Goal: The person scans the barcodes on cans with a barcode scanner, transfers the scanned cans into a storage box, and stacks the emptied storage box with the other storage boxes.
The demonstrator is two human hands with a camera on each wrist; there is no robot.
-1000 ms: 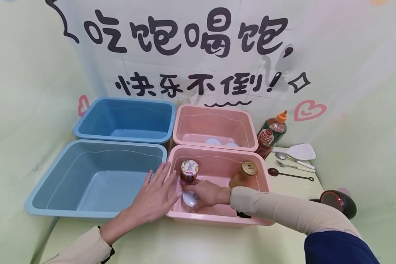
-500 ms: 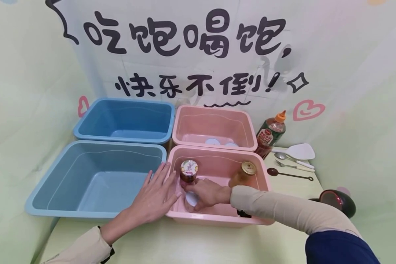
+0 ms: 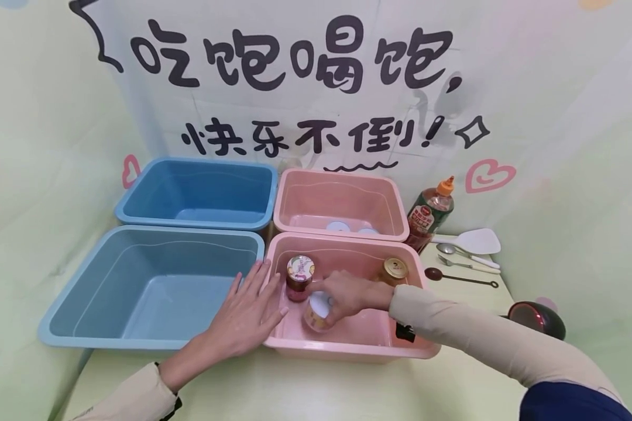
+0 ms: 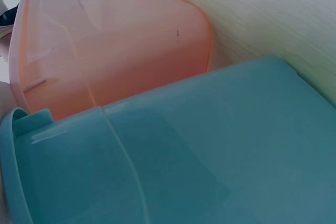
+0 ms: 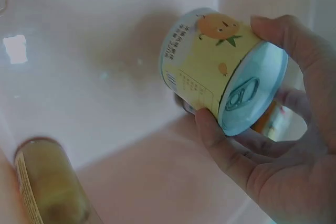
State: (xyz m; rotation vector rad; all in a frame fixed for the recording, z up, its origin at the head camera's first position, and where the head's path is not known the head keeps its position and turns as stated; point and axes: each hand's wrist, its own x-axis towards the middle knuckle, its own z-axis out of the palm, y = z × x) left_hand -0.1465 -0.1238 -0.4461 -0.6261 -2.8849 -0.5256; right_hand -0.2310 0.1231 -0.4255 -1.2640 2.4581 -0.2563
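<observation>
Right wrist view: gripping the yellow can (image 5: pixel 223 69) by its sides in the right hand (image 3: pixel 343 294), inside the near pink tub (image 3: pixel 347 352), probably for firm purchase, with the left hand (image 3: pixel 247 310) spread across that tub's edge, perhaps for steadying.

Head view is bright, right wrist view dimmer, with glare on the pink tub (image 5: pixel 105 103).

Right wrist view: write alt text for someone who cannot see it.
The right hand grips a short yellow can with orange fruit pictures, its pull-tab lid in view, inside a pink bin. A jar with yellowish contents shows at lower left.
</observation>
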